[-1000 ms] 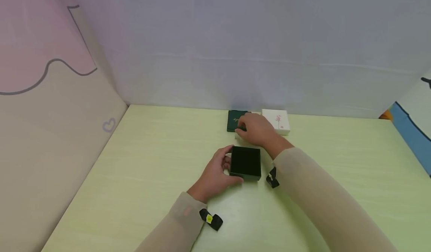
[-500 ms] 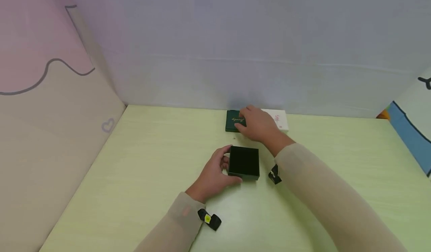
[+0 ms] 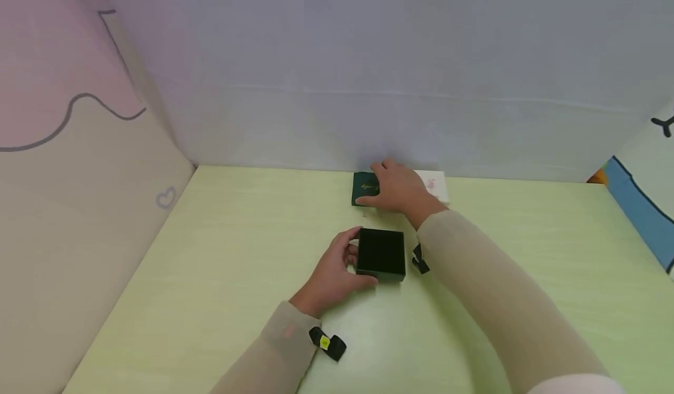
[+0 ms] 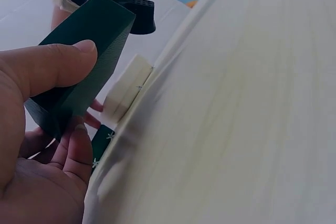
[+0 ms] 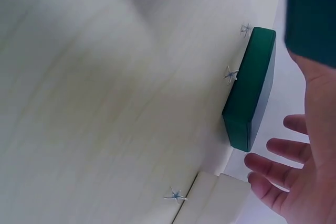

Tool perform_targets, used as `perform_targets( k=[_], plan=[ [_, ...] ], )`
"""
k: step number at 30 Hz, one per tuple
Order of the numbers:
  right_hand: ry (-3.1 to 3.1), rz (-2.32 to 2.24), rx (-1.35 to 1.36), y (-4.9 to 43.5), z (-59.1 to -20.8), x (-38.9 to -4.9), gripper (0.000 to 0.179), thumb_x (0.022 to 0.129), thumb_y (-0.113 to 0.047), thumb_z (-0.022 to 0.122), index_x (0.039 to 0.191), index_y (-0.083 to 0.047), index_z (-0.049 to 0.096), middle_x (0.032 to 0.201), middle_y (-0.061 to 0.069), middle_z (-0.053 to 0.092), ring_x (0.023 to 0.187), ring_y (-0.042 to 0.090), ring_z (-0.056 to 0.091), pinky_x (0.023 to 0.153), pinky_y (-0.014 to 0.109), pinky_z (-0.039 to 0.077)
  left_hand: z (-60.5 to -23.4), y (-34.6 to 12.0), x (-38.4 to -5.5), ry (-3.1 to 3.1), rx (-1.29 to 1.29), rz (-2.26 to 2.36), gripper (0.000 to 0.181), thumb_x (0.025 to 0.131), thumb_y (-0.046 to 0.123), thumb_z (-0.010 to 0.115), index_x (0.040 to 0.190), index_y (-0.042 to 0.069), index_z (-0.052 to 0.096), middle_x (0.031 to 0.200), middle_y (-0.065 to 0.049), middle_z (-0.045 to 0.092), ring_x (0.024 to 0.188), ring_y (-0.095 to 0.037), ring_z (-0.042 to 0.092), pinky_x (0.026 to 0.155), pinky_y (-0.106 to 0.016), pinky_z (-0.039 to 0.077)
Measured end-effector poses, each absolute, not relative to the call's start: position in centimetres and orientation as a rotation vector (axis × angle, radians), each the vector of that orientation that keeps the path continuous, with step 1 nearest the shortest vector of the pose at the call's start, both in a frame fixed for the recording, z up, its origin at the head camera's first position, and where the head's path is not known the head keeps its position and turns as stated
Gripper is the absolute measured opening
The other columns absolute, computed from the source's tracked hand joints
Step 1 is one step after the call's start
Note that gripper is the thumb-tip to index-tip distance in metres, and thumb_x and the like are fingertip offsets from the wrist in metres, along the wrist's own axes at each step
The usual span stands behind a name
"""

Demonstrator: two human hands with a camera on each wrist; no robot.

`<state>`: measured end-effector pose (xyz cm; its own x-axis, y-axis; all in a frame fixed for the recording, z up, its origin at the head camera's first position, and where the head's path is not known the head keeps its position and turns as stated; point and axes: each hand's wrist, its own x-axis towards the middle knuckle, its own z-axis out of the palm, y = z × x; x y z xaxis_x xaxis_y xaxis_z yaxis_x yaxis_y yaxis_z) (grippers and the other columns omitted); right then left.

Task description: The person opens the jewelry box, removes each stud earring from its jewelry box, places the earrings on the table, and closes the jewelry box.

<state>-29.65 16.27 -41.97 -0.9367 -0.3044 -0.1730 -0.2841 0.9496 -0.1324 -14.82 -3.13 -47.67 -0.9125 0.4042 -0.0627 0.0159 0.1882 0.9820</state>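
Observation:
My left hand (image 3: 333, 274) grips a dark green box (image 3: 381, 276) near the middle of the table, thumb in front and fingers at its left side. Its black hollow inside faces up. Behind it, my right hand (image 3: 397, 189) reaches over a flatter green box (image 3: 363, 183) with gold lettering, thumb near its front edge. In the right wrist view, the right hand's fingers (image 5: 275, 170) are loosely bent and apart from that flat green box (image 5: 250, 90). Small silvery star-shaped pieces (image 5: 229, 75) lie beside it.
A white box (image 3: 436, 188) with a pink print stands right of the flat green box, partly hidden by the right hand. Another star-shaped piece (image 5: 175, 195) lies by it. A pale cloth wall (image 3: 316, 124) rises along the table's back edge.
My right hand has moved slightly back and spread its thumb and fingers over the flat green box. My left hand keeps its grip on the open box in the same place.

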Motion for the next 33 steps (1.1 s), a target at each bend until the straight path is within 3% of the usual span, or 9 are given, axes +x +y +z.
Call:
perform_targets(
  k=[7, 14, 21, 33],
  plan=[
    [2.898, -0.172, -0.453, 16.0, -42.1, -29.8, 0.104, 0.084, -0.075, 0.066, 0.157, -0.008, 0.037, 0.154, 0.018, 0.041, 0.134, 0.04, 0.048, 0.107, 0.052, 0.043, -47.4, -3.1, -14.6, 2.185, 0.401, 1.773, 0.102, 0.077, 0.007, 0.092, 0.16, 0.014, 0.033, 0.115, -0.003, 0.06, 0.097, -0.019, 0.063, 0.099, -0.042, 0.046],
    [2.88, -0.133, -0.468, 15.6, -42.7, -30.2, 0.107, 0.08, -0.077, 0.069, 0.156, -0.008, 0.037, 0.15, 0.018, 0.043, 0.129, 0.04, 0.05, 0.106, 0.052, 0.043, -47.4, -3.3, -14.6, 2.187, 0.41, 1.772, 0.102, 0.077, 0.007, 0.092, 0.16, 0.014, 0.032, 0.115, -0.003, 0.061, 0.097, -0.019, 0.063, 0.099, -0.041, 0.046],
    [2.876, -0.088, -0.5, 15.8, -43.4, -30.5, 0.102, 0.082, -0.072, 0.071, 0.156, -0.008, 0.041, 0.15, 0.016, 0.045, 0.134, 0.037, 0.046, 0.109, 0.052, 0.04, -47.6, -3.3, -14.5, 2.187, 0.406, 1.775, 0.101, 0.077, 0.008, 0.092, 0.159, 0.014, 0.033, 0.114, -0.003, 0.061, 0.097, -0.02, 0.063, 0.099, -0.042, 0.045],
    [2.919, -0.107, -0.537, 15.9, -43.6, -30.6, 0.099, 0.08, -0.07, 0.075, 0.151, -0.008, 0.046, 0.143, 0.015, 0.05, 0.127, 0.037, 0.05, 0.107, 0.051, 0.041, -47.5, -3.2, -14.5, 2.196, 0.397, 1.756, 0.102, 0.076, 0.006, 0.092, 0.159, 0.014, 0.033, 0.115, -0.003, 0.06, 0.097, -0.019, 0.062, 0.099, -0.041, 0.046]
  ],
)
